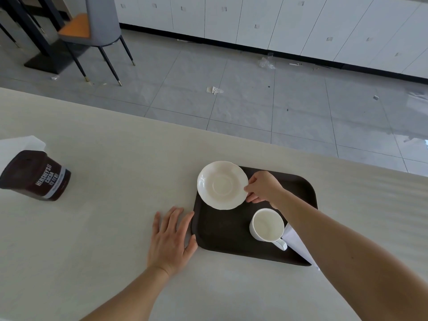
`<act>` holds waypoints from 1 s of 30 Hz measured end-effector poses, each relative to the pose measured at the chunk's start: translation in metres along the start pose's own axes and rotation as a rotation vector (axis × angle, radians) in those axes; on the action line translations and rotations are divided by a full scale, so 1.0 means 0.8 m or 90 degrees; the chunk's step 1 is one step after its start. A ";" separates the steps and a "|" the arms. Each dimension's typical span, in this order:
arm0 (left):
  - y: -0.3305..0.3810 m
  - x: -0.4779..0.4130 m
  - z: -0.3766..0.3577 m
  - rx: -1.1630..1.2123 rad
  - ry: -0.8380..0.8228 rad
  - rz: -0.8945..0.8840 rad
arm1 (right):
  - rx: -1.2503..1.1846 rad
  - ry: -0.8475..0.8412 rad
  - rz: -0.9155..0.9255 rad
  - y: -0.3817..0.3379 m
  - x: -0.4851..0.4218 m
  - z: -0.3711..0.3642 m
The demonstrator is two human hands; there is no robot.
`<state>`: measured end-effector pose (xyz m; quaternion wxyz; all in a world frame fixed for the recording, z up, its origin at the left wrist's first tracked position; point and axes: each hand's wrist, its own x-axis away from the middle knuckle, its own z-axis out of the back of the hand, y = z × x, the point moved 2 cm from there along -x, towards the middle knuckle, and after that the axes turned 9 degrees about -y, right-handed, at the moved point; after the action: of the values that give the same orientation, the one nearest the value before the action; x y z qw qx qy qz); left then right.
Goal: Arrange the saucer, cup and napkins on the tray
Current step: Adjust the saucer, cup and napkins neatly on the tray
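The right hand point(262, 187) pinches the white saucer point(222, 185) at the dark tray's point(220, 230) far-left corner (rim overhanging). The left hand point(172, 237) lies flat against the tray's left edge, beside the empty cup point(267, 225).

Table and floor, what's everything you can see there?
tray: 1, dark brown, on the table
saucer: 1, white, over tray's far left corner
cup: 1, white, empty, on tray
napkin: 1 seen, white, tray's right edge under the arm
cocoa tub: 1, brown, table's left
paper: 1, white, behind tub
table: 1, cream
chair: 1, grey with orange seat, on floor
cabinets: white, far wall
left hand: flat beside tray
right hand: pinching saucer rim
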<state>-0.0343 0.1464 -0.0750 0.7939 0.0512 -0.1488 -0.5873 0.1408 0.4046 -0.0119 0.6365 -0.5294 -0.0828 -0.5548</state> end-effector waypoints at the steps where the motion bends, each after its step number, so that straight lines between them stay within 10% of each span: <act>1: 0.000 0.000 0.000 0.000 -0.001 0.000 | 0.005 0.000 0.001 0.000 0.000 0.000; 20: 0.001 0.000 0.003 0.007 -0.008 0.008 | 0.036 -0.035 -0.011 -0.004 0.009 0.003; 30: 0.004 0.002 0.011 0.023 -0.003 0.007 | -0.085 0.207 0.089 0.044 0.094 0.049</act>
<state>-0.0333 0.1467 -0.0651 0.7957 0.0636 -0.1617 -0.5802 0.2152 0.3821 0.0365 0.6420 -0.4784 0.0953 -0.5915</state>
